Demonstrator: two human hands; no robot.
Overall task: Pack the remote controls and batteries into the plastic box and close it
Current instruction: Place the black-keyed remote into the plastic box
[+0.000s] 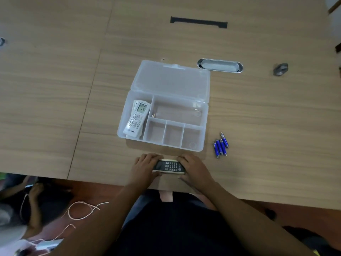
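A clear plastic box (203, 115) stands open on the wooden table, its lid (171, 80) folded back. White remote controls (137, 118) lie stacked in its left compartment; the other compartments hold nothing. A dark remote control (168, 166) lies crosswise near the table's front edge, just in front of the box. My left hand (144, 168) grips its left end and my right hand (193, 169) grips its right end. Several blue batteries (220, 145) lie on the table to the right of the box.
A metal cable grommet (220, 65) sits behind the box at the right. A black strip (199, 22) lies further back, and a small dark object (280, 69) at the far right. Below the table edge are white cables (83, 211) and another person's arm (34, 206).
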